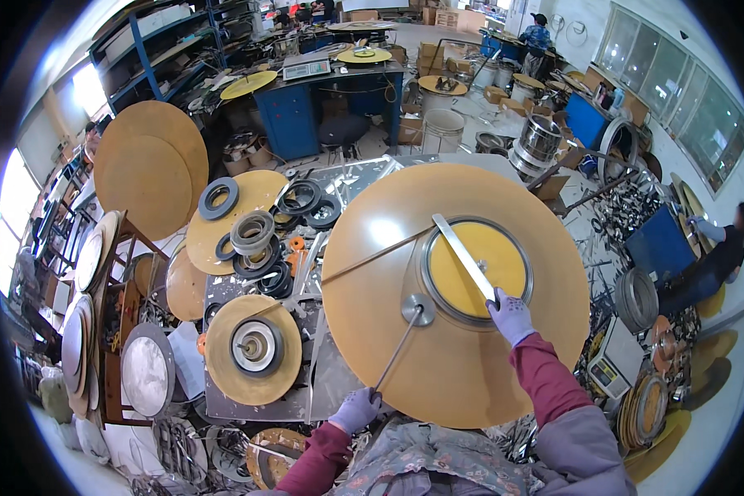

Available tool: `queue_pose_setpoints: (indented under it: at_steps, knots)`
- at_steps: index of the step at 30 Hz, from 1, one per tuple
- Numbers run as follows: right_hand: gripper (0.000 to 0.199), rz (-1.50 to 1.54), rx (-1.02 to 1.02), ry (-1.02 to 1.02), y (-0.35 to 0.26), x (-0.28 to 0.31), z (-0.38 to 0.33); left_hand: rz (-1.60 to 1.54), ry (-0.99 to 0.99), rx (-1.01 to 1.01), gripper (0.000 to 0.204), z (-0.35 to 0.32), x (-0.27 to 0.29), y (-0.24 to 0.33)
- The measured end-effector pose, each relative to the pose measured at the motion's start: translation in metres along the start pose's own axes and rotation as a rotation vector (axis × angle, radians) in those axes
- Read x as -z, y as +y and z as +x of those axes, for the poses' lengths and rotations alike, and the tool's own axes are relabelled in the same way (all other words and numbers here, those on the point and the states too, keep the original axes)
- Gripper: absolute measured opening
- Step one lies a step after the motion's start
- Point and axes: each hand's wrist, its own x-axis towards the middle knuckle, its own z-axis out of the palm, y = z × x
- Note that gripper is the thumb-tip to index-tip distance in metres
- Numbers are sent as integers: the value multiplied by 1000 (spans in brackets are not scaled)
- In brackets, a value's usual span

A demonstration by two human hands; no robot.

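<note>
A large tan disc (388,364) lies in front of me, with a grey wound ring (426,277) around a yellow round plate (463,269) on its middle. My right hand (511,317), in a pale purple glove, is closed on the near end of a flat metal bar (465,258) that crosses the ring and plate. My left hand (357,411), gloved too, grips a thin metal rod (395,357). A small round metal disc (418,309) at the rod's far end sits beside the ring's near left edge. A narrow strip (378,258) runs from the ring to the tan disc's left rim.
Left of the tan disc, a smaller disc (223,372) carries a wound coil (256,345). Dark rings (298,197) and metal rings (252,232) crowd the table behind it. A digital scale (616,355) stands at right. Other people (536,40) are farther off.
</note>
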Motion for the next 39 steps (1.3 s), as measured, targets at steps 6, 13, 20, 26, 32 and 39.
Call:
queue_pose_setpoints:
  at_steps: [6,13,20,26,32,39]
  knots:
    - [41,6,-30,-36,-1,4,1,44,-37,-33,31,-3,5,12]
    - [42,20,-39,-31,-5,6,-1,4,50,-28,27,1,-9,-7]
    - [39,23,-18,-3,-3,5,-3,61,6,-45,29,2,-4,-3]
    - [36,24,-17,-23,-6,4,-2,70,18,-45,30,-5,-4,7]
    - [38,24,-17,-10,-7,5,-3,27,16,-68,30,-9,-4,8]
    - [37,32,-21,-8,-8,7,-3,-11,28,-44,30,-4,-5,6]
